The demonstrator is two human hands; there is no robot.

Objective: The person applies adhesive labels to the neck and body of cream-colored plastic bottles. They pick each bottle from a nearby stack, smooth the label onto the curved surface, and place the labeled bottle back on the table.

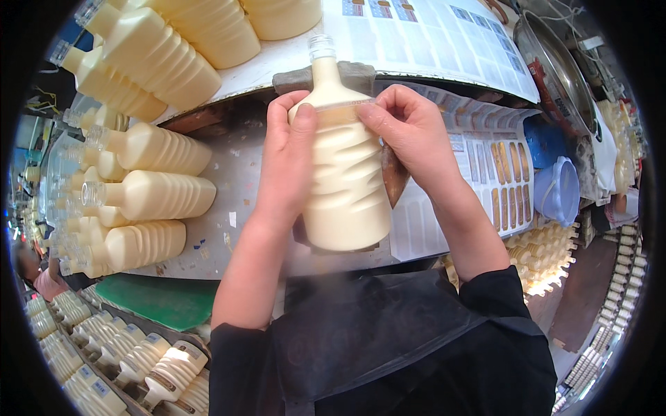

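A cream plastic bottle [347, 187] with a ribbed body and a clear threaded neck lies on its back before me, neck pointing away. My left hand [288, 142] is closed around its left side, with the thumb on the shoulder. Across the shoulder runs a tan, partly see-through label strip [340, 114]. My right hand [409, 132] pinches the strip's right end, thumb against the bottle's shoulder. Below my right hand, beside the bottle, shows a brown pointed flat piece [395, 175]; whether the hand holds it is hidden. A grey block [357, 75] sits behind the bottle's neck.
Several unlabelled cream bottles [166, 195] lie stacked at left, more [159, 55] on the raised shelf. Label sheets [510, 173] lie at right, others [423, 41] above. A blue bucket [558, 191] stands far right. Labelled bottles [173, 371] fill the lower left beside a green board [156, 298].
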